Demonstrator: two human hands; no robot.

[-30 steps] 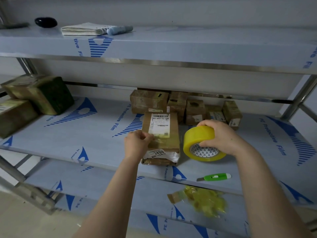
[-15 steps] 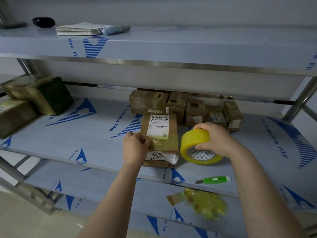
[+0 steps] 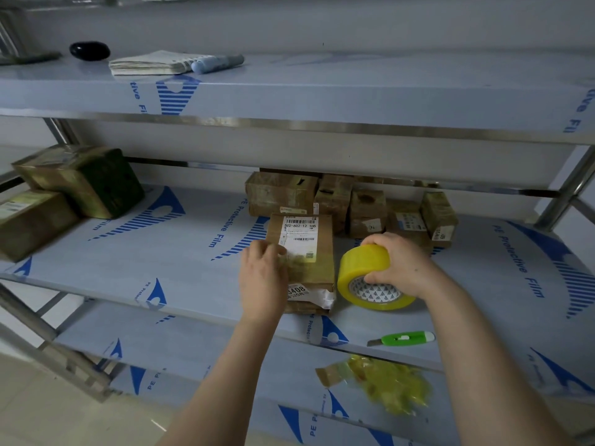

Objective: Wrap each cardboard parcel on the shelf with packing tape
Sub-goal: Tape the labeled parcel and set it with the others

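While I watch the head view, the parcel being worked lies flat on the middle shelf, near its front edge, label side up. Left hand: fingers curled over the parcel's left edge, thumb on top; I judge it pins the loose end of the tape there, though the end itself is too faint to make out. Right hand: fingers wrapped over the yellow tape roll, thumb at the core, with the roll tilted on the shelf just beside the parcel's right side. A pale yellowish band seems to cross the parcel top between the two hands, so I read this as an early pass of tape on this parcel, not a full wrap. Small boxes at the back and two larger boxes at the left look glossy, possibly taped already; I cannot confirm. Green cutter lies untouched near the front edge, so the cut is not yet made. Crumpled yellow tape scrap sits on the shelf below.
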